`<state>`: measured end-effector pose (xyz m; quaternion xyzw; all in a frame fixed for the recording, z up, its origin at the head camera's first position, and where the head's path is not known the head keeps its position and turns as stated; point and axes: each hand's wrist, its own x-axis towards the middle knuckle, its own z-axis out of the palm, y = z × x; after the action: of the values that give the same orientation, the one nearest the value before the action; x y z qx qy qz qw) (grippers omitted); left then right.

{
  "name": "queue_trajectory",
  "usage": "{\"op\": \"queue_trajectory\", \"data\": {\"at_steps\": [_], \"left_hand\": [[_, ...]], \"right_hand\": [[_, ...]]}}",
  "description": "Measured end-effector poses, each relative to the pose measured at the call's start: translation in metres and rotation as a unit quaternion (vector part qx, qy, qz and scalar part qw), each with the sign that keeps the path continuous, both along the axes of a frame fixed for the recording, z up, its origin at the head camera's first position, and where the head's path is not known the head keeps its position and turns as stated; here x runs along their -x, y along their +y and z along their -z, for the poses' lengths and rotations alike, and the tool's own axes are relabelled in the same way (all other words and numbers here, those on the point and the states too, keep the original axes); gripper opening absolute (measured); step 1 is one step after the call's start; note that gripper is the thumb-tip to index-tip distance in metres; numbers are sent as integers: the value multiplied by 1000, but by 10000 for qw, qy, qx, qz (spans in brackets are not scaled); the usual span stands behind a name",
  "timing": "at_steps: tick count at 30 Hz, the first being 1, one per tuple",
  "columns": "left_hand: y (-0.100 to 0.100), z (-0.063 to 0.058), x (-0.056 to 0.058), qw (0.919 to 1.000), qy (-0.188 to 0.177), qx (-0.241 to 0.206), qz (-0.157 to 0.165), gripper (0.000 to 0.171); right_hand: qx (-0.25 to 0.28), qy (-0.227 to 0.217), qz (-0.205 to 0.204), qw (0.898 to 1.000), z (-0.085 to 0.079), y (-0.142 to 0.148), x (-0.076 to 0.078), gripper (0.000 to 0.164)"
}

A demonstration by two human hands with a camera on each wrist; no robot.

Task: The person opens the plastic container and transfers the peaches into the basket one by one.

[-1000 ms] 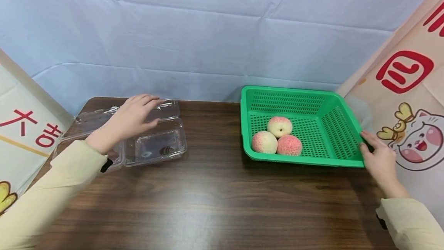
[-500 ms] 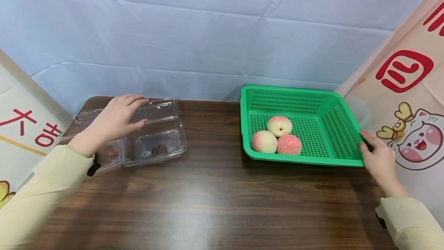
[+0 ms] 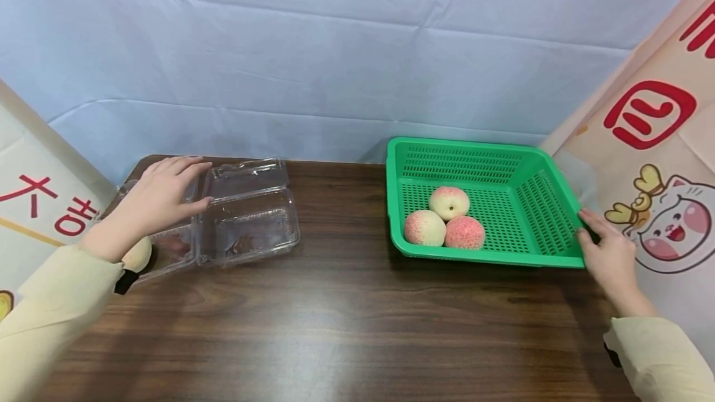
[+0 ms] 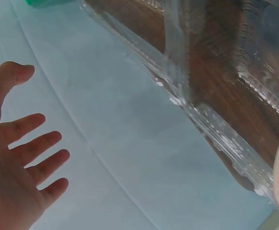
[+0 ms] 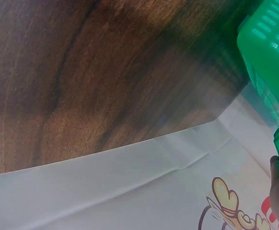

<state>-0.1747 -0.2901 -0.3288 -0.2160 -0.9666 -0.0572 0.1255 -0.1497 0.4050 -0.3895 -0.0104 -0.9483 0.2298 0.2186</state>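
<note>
My left hand (image 3: 153, 197) hovers over the left one of two clear plastic clamshell boxes, fingers spread and holding nothing; the left wrist view shows the bare palm and fingers (image 4: 39, 143). A pale peach (image 3: 138, 255) shows beside my left wrist, partly hidden by it, in the left box. The right clamshell box (image 3: 248, 228) lies with its lid folded back. My right hand (image 3: 611, 259) grips the right rim of a green perforated basket (image 3: 480, 256). Inside that basket three peaches sit together at the near left: one pinker (image 3: 465, 233), two paler (image 3: 426, 228).
A brown wooden table (image 3: 346, 327) carries the boxes on the left and the basket on the right. A pale blue cloth (image 3: 335, 61) hangs along the back edge. Printed panels (image 3: 665, 216) stand at both sides.
My left hand has moved left, away from the right box, and the peach by the wrist has come into view. My right hand and the basket have stayed almost still.
</note>
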Motion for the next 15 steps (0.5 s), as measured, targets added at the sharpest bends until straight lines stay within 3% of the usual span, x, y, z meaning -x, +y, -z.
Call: {"op": "queue_trajectory", "data": {"at_steps": [15], "left_hand": [[-39, 11, -19, 9986, -246, -91, -453, 71]], "right_hand": [[33, 92, 10, 10000, 1, -1, -1, 36]]}}
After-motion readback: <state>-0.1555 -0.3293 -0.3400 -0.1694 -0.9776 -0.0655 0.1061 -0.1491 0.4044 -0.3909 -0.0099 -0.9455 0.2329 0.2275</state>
